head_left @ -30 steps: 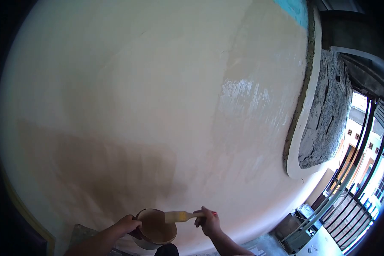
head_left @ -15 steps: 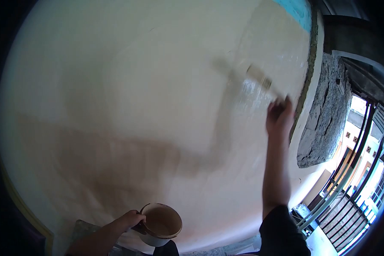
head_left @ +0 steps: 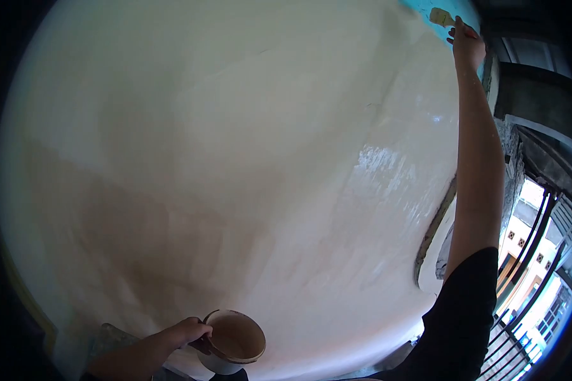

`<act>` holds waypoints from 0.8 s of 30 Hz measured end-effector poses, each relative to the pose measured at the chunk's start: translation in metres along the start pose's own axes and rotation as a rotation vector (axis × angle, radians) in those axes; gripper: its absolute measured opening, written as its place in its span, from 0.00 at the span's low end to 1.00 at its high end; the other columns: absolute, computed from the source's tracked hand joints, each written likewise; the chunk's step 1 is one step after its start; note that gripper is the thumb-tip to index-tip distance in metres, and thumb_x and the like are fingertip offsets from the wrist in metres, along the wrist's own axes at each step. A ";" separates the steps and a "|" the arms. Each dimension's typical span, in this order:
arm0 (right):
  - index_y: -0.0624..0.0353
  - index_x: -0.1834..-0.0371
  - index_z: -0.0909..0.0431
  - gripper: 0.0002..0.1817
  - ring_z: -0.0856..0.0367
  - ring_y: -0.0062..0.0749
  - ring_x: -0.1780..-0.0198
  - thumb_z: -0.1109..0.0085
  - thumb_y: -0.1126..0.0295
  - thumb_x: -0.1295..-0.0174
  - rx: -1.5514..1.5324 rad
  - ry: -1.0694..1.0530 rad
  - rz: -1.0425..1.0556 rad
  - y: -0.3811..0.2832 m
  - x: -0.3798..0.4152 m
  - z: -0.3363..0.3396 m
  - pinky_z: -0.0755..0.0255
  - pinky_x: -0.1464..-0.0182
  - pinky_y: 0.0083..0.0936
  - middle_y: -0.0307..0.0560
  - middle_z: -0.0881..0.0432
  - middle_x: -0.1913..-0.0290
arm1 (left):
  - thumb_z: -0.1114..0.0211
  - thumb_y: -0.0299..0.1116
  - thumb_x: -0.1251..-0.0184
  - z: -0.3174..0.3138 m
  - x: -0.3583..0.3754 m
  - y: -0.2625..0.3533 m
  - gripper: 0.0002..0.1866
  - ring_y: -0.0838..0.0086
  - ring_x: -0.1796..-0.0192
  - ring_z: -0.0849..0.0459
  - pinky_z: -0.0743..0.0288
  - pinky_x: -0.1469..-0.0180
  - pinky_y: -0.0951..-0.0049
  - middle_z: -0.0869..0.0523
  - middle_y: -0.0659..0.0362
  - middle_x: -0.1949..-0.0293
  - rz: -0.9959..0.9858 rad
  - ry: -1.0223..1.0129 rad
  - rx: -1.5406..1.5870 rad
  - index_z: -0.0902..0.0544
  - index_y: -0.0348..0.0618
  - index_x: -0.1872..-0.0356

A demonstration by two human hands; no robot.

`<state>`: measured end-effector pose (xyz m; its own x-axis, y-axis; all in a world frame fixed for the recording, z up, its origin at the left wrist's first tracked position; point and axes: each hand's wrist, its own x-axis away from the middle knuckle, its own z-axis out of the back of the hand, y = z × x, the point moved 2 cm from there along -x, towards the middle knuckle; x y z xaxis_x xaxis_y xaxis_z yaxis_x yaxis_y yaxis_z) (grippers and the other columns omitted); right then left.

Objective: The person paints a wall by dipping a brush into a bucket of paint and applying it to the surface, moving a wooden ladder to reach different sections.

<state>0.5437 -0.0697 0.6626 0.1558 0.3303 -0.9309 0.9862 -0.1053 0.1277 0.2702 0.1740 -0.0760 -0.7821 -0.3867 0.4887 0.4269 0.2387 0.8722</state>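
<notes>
My right hand is raised at arm's length to the upper right, closed round the handle of a flat paintbrush. The bristles lie over a turquoise patch of the wall. Low in the view, my left hand grips a paint pot by its side handle. The pot is round and pale, with brownish stains along the rim and inside. Before me stands the cream-painted wall, with a wet, shiny stretch below the raised arm.
A rough-edged opening breaks the wall at the right, partly behind my arm. Beyond it are dark metal bars and a bright building front. A grey slab-like object is beside my left forearm.
My right hand and the brush have moved up and to the right, from the wet cream stretch to the turquoise patch. The view has shifted slightly; my left hand still holds the pot.
</notes>
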 end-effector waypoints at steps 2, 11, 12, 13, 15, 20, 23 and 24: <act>0.57 0.57 0.17 0.21 0.14 0.29 0.70 0.40 0.51 0.41 0.209 -0.057 0.090 0.013 -0.017 -0.009 0.21 0.61 0.26 0.47 0.14 0.66 | 0.41 0.29 0.47 0.000 0.001 0.000 0.10 0.57 0.74 0.14 0.15 0.66 0.63 0.16 0.45 0.73 -0.011 0.019 -0.017 0.23 0.29 0.69; 0.44 0.55 0.16 0.16 0.19 0.24 0.71 0.41 0.50 0.40 0.315 -0.328 0.162 0.017 0.010 -0.017 0.24 0.63 0.23 0.40 0.15 0.66 | 0.42 0.27 0.47 -0.005 0.014 0.015 0.10 0.54 0.74 0.14 0.14 0.66 0.60 0.17 0.44 0.74 -0.027 -0.005 -0.090 0.25 0.28 0.68; 0.45 0.55 0.16 0.15 0.20 0.21 0.71 0.41 0.52 0.39 0.230 -0.396 0.153 0.018 0.016 -0.017 0.24 0.64 0.22 0.38 0.16 0.68 | 0.42 0.27 0.48 -0.003 0.011 0.012 0.10 0.54 0.74 0.14 0.14 0.66 0.60 0.17 0.44 0.74 -0.024 -0.002 -0.070 0.25 0.27 0.69; 0.45 0.55 0.16 0.14 0.21 0.19 0.72 0.40 0.53 0.39 0.143 -0.466 0.140 0.020 0.022 -0.018 0.25 0.65 0.21 0.36 0.17 0.69 | 0.42 0.27 0.48 -0.001 0.007 0.007 0.10 0.54 0.74 0.14 0.14 0.67 0.60 0.17 0.44 0.74 -0.018 0.001 -0.050 0.24 0.27 0.69; 0.46 0.55 0.16 0.14 0.22 0.17 0.73 0.40 0.55 0.39 0.159 -0.499 0.212 0.021 0.031 -0.013 0.25 0.66 0.20 0.35 0.18 0.70 | 0.42 0.28 0.48 0.001 0.000 -0.001 0.10 0.54 0.74 0.14 0.14 0.67 0.60 0.17 0.44 0.74 0.005 -0.015 0.012 0.24 0.28 0.70; 0.48 0.54 0.18 0.16 0.20 0.30 0.70 0.45 0.54 0.37 0.516 -0.539 0.432 0.137 -0.020 -0.016 0.25 0.62 0.27 0.41 0.15 0.68 | 0.42 0.31 0.46 0.005 -0.025 -0.018 0.11 0.56 0.77 0.15 0.17 0.72 0.61 0.17 0.45 0.79 -0.052 -0.002 0.000 0.21 0.30 0.74; 0.49 0.54 0.17 0.15 0.20 0.29 0.70 0.45 0.55 0.37 0.422 -0.515 0.225 0.095 0.063 0.019 0.25 0.63 0.27 0.41 0.16 0.68 | 0.41 0.29 0.49 -0.001 -0.008 -0.002 0.13 0.56 0.79 0.16 0.17 0.76 0.60 0.19 0.45 0.76 0.015 0.050 -0.001 0.27 0.30 0.64; 0.49 0.54 0.17 0.15 0.20 0.29 0.70 0.45 0.55 0.37 0.419 -0.524 0.182 0.091 0.086 0.022 0.25 0.63 0.27 0.41 0.16 0.68 | 0.42 0.29 0.49 -0.002 -0.005 0.001 0.15 0.56 0.78 0.16 0.17 0.76 0.60 0.19 0.46 0.76 0.045 0.060 -0.012 0.29 0.30 0.62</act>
<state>0.6457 -0.0718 0.5860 0.1656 -0.2120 -0.9631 0.8258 -0.5041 0.2529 0.2757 0.1743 -0.0774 -0.7334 -0.4286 0.5277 0.4669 0.2465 0.8492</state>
